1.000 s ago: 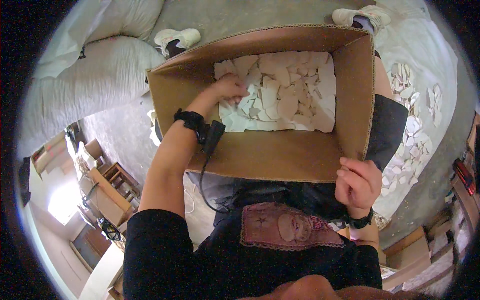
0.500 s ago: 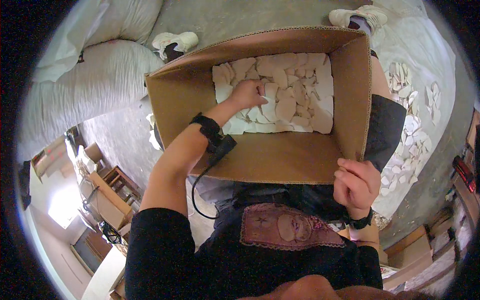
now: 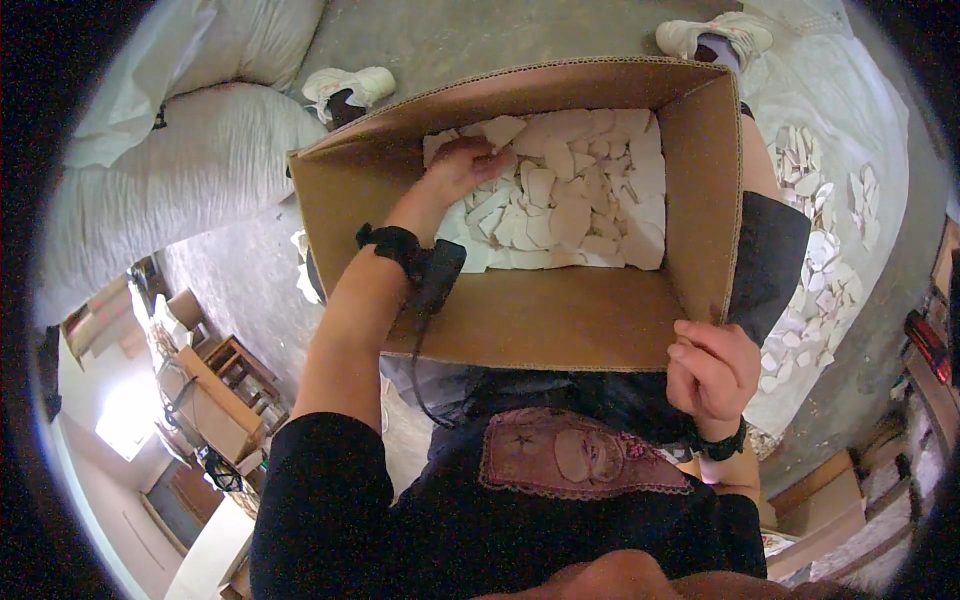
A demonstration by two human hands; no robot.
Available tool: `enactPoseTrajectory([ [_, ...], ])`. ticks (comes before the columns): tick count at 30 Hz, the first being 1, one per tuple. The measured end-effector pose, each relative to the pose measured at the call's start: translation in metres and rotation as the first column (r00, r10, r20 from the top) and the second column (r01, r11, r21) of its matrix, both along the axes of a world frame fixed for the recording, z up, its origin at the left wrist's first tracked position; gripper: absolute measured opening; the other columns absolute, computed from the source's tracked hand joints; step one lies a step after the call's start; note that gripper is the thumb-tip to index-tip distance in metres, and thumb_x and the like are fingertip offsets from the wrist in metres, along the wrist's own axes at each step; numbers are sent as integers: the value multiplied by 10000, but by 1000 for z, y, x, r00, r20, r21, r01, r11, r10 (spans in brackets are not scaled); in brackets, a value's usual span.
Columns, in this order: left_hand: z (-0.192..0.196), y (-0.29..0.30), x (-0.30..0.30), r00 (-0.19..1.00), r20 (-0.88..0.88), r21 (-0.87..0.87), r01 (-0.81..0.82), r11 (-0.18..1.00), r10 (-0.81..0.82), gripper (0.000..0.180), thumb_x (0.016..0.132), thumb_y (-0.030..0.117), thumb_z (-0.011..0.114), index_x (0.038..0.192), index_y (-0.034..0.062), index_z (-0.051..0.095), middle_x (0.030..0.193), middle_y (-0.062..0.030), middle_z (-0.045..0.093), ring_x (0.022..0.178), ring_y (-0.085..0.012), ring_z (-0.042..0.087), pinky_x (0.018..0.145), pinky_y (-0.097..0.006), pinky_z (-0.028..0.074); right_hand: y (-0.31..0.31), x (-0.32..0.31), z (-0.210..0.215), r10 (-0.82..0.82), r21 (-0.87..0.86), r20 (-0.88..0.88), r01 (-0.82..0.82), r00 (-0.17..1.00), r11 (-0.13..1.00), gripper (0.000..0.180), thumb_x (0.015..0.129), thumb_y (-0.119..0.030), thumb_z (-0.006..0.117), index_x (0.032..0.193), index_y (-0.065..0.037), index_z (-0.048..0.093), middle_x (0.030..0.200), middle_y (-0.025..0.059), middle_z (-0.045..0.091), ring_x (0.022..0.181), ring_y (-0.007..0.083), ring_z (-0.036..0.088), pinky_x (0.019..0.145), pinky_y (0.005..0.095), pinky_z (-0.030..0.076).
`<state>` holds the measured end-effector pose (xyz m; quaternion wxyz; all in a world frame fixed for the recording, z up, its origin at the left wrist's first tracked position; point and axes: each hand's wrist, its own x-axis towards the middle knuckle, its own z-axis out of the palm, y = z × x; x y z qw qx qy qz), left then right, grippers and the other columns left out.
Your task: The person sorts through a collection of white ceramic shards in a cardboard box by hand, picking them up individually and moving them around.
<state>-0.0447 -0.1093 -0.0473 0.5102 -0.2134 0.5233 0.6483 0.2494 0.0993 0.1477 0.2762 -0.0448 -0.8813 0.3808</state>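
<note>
The left hand (image 3: pixel 462 166) rests inside the cardboard box (image 3: pixel 540 320), fingers curled loosely on the pale broken pieces (image 3: pixel 570 200). The right hand (image 3: pixel 712 372) grips the box's near corner, fingers clenched.

A workshop: concrete floor (image 3: pixel 470 40), stuffed white sacks (image 3: pixel 180 170), scattered pale shards (image 3: pixel 815 190)

open cardboard box (image 3: pixel 540 320) on person's lap, bottom covered in flat pale broken pieces (image 3: pixel 570 195). left hand (image 3: pixel 462 165) reaches down inside, fingers on the pieces at the far left corner; black wrist strap (image 3: pixel 395 243) with a cord hanging off it. right hand (image 3: pixel 712 370) curled over the near right corner of the box rim, black band on wrist. more pale pieces spread on a white sheet (image 3: pixel 840 190) right of the box. white sacks (image 3: pixel 170 170) at left, two white shoes (image 3: pixel 350 85) on the grey floor beyond the box.
</note>
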Motion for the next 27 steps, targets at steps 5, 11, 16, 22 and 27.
enactPoseTrajectory([
  [5, 1, 12, 7, 995, -61, -43, 81, 996, -83, 149, 758, -3, 514, 904, -23, 494, 895, -156, 557, 824, -290, 589, 658, -351, 512, 2, 3, 0, 15, -6, 27, -15, 1000, 1000, 265, 557, -30, 665, 783, -150, 594, 810, 64, 613, 513, 170, 535, 405, 245, 388],
  [11, 26, 19, 14, 830, -460, -215, 241, 946, -316, 203, 735, -26, 540, 938, -34, 536, 897, -120, 581, 809, -219, 589, 674, -294, 510, 1, 2, -3, 21, -27, -1, -21, 1000, 999, 291, 545, -18, 664, 797, -147, 597, 813, 66, 612, 499, 168, 519, 406, 241, 385],
  [16, 14, 17, 11, 795, -555, -203, 154, 967, -243, 206, 709, -21, 579, 914, -18, 565, 890, -94, 591, 791, -191, 584, 662, -278, 503, 2, 3, -1, 30, -5, 3, -30, 1000, 1000, 312, 537, -8, 662, 811, -142, 596, 818, 65, 611, 497, 165, 513, 404, 238, 379],
  [22, -1, 21, 20, 921, -362, -277, 43, 960, -145, 231, 694, 8, 603, 919, 0, 549, 824, -81, 581, 719, -202, 588, 588, -293, 502, 1, 5, -2, 34, -69, 31, -32, 999, 997, 313, 534, -23, 664, 815, -143, 598, 813, 63, 611, 490, 163, 508, 396, 242, 372],
  [27, -1, 16, 6, 896, -437, -207, -14, 978, -80, 214, 688, 4, 601, 893, -8, 537, 799, -84, 569, 627, -215, 579, 558, -300, 499, 2, 3, -3, 17, -13, 4, -16, 1000, 1000, 311, 537, -24, 661, 815, -149, 597, 808, 56, 613, 499, 165, 520, 398, 245, 376],
])
